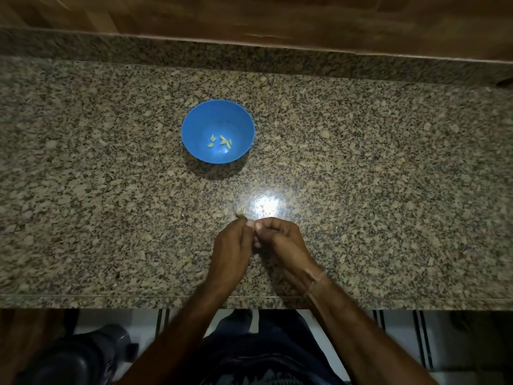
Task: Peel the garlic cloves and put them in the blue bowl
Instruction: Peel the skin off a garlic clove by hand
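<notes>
i see the blue bowl [194, 126] standing upright on the speckled stone counter [361, 162], with a few pale peeled cloves [220, 141] lying loose on its bottom. on the near side of the bowl, well apart from it and slightly to its right, the two hands meet fingertip to fingertip above the counter. the left hand [230, 245] has its fingers curled and pinches a garlic clove [241, 212], whose papery tip pokes out toward the bowl past the fingertips. the right hand [280, 240] is curled too, its thumb pressed up against the left thumb at the same clove; most of the clove is hidden between the fingers, so i cannot tell how much skin it has on. a thin band [316, 279] circles the right wrist. a bright glare [268, 204] sits on the stone between the bowl and the hands.
</notes>
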### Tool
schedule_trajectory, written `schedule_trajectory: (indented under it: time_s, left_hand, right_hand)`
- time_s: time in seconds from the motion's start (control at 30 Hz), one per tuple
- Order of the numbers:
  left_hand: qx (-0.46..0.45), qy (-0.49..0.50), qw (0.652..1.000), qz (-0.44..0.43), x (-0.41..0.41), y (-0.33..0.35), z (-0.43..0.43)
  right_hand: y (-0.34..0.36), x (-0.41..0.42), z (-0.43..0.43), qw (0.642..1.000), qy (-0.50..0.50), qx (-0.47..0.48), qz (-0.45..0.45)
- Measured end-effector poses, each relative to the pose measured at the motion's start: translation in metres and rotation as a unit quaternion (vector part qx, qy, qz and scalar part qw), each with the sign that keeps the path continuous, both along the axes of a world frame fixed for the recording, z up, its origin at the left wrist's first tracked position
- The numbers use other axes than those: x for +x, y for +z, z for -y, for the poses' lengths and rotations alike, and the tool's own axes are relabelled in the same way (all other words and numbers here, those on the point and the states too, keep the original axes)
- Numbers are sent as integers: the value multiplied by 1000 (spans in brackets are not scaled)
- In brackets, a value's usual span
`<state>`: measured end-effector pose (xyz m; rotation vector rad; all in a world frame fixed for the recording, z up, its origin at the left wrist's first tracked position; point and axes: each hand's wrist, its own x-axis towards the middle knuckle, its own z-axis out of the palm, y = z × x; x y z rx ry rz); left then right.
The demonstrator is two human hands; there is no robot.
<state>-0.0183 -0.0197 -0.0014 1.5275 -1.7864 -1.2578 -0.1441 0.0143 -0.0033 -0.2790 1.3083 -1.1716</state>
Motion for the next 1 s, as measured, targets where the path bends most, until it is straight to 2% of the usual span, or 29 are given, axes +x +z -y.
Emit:
schedule_trajectory:
  time_s: [0.03,0.07,0.1,0.13,0.2,0.23,0.27,0.3,0.33,0.37,0.4,0.43,0.47,0.5,0.57,0.63,0.7,0.9,1.0]
  left_hand:
    - [0,-1,1000,8,-1,-1,0]
    - [42,13,999,-10,-2,0,1]
    - [132,47,988,-59,-4,3,3]
    - [245,92,956,-130,-5,6,6]
    - [434,161,853,-239,-8,9,10]
    - [487,182,810,-271,-7,9,12]
    - [512,193,787,-286,-8,11,13]
    - [488,179,812,-266,-8,14,11]
    - [414,151,873,-207,-8,14,8]
    - [288,97,948,-99,-7,11,4]
    - [157,57,986,-3,-5,7,1]
    - [65,28,996,55,-3,2,-1]
    - [40,26,997,57,-3,0,-1]
    - [72,47,996,11,-3,1,0]
    - [214,103,966,-101,-4,2,7]
    - [297,120,936,-144,-6,7,9]
    - [276,106,947,-124,-5,2,9]
    - [128,59,990,-19,-2,4,11]
    - [121,48,991,-13,-2,4,11]
  right_hand:
    - [0,2,0,1000,-6,3,10]
    - [0,2,1,1000,-4,-6,-10]
    - [1,2,0,999,1,-29,-44]
    - [3,3,0,995,7,-55,-87]
    - [2,3,-1,983,16,-87,-163]
    - [0,4,-2,979,15,-88,-183]
    - [-1,6,-2,981,9,-81,-178]
    - [-3,9,-3,988,-7,-60,-140]
    - [-3,12,-2,996,-26,-27,-85]
    - [-3,14,-1,999,-39,10,-35]
    - [-3,15,-1,998,-45,42,2]
    - [-4,15,0,997,-40,62,18]
    - [-4,14,-1,997,-34,64,20]
    - [-6,12,-2,998,-29,48,-7]
    - [-7,5,-3,993,-2,-14,-114]
    - [-8,-2,-4,974,38,-62,-212]
    - [-8,-5,-1,963,54,-78,-253]
    - [-1,-7,-6,940,57,-129,-310]
    - [5,-8,-4,936,82,-154,-305]
